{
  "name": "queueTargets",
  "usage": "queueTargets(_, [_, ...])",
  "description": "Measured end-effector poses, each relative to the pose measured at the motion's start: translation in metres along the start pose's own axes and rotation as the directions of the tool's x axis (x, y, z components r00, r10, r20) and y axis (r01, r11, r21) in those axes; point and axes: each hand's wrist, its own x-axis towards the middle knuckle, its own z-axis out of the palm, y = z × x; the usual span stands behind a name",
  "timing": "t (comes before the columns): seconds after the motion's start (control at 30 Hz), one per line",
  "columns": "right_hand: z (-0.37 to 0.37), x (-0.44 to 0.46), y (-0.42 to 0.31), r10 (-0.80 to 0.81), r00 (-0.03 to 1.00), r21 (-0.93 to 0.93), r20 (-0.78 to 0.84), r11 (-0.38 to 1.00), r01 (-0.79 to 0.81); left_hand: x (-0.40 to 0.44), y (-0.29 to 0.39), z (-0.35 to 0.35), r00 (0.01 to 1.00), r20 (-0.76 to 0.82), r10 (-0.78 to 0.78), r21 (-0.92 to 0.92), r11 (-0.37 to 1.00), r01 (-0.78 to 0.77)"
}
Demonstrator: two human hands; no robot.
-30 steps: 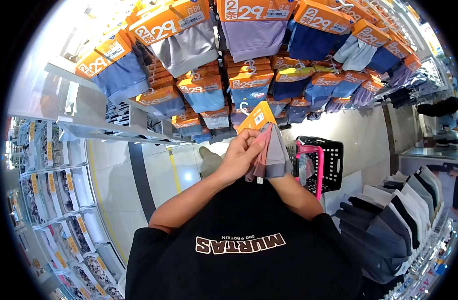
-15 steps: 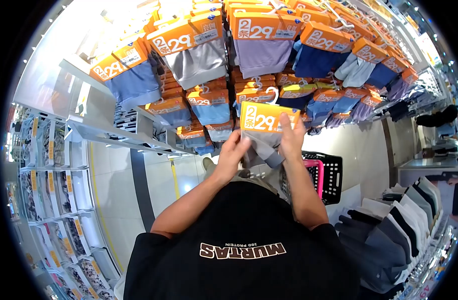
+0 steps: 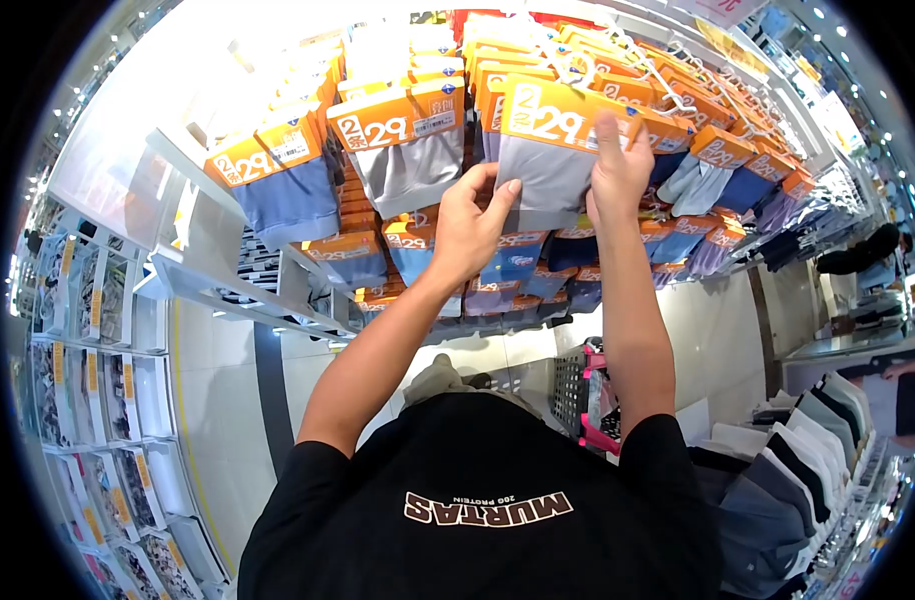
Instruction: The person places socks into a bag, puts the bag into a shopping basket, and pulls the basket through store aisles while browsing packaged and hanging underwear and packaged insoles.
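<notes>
Both hands hold a grey garment [image 3: 545, 182] under an orange card [image 3: 557, 117] marked 29, raised at the front of the upper rack row. My left hand [image 3: 472, 222] pinches the garment's left edge between thumb and fingers. At the card's right end, my right hand [image 3: 618, 168] has its thumb on the card front, fingers behind. A white hook [image 3: 575, 68] rises above the card. Left of it hang a light grey garment [image 3: 409, 168] and a blue garment [image 3: 289, 198] under similar orange cards.
A black basket with pink parts [image 3: 571, 391] stands on the floor below my right forearm. Dark and white clothes [image 3: 789, 475] hang at the lower right. Shelves of small packs [image 3: 95, 390] line the left side. At the far right, part of a person [image 3: 870, 252] shows.
The grey garment and its card have been turned face-on and raised to the upper rack row. My right hand has come round to the card's right end; both arms reach farther forward.
</notes>
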Motion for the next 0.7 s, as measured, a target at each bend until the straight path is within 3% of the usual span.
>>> queueTargets(0.13, [-0.004, -0.001, 0.015, 0.131, 0.986, -0.235, 0.101, 0.966, -0.104, 0.007, -0.029, -0.009, 0.998, -0.066, 0.002, 0.074, 0.997, 0.003])
queueTargets(0.17, [-0.003, -0.005, 0.016, 0.098, 0.991, -0.226, 0.095, 0.971, -0.074, 0.011, -0.039, -0.013, 0.993, -0.107, 0.049, 0.153, 0.988, -0.032])
queueTargets(0.3, [-0.014, -0.031, 0.024, 0.100, 0.995, -0.359, 0.003, 0.929, -0.092, 0.018, -0.042, -0.017, 0.991, -0.129, 0.026, 0.130, 0.991, -0.009])
queueTargets(0.4, [-0.035, -0.070, 0.039, 0.009, 0.995, -0.430, -0.101, 0.901, -0.051, 0.013, -0.048, -0.022, 0.992, -0.128, 0.019, 0.145, 0.989, 0.000])
queueTargets(0.5, [-0.077, -0.104, 0.079, 0.088, 0.961, -0.337, -0.263, 0.925, -0.177, 0.007, -0.071, -0.025, 0.997, -0.072, -0.011, 0.038, 0.999, 0.013])
queueTargets(0.53, [-0.085, -0.109, 0.089, 0.136, 0.947, -0.560, -0.291, 0.778, -0.284, 0.004, -0.076, -0.026, 0.997, -0.071, -0.004, 0.017, 1.000, 0.005])
queueTargets(0.6, [-0.089, -0.121, 0.111, 0.290, 0.948, -0.416, -0.129, 0.852, -0.317, -0.008, -0.079, -0.027, 0.998, -0.061, 0.016, -0.029, 0.999, -0.017])
queueTargets(0.67, [-0.097, -0.125, 0.133, 0.284, 0.953, -0.641, -0.101, 0.714, -0.281, -0.029, -0.072, -0.034, 0.997, -0.015, -0.074, 0.006, 0.997, 0.074])
queueTargets(0.7, [-0.094, -0.123, 0.139, 0.281, 0.952, -0.658, -0.118, 0.696, -0.287, -0.038, -0.081, -0.040, 0.995, 0.002, -0.102, 0.051, 0.994, 0.102])
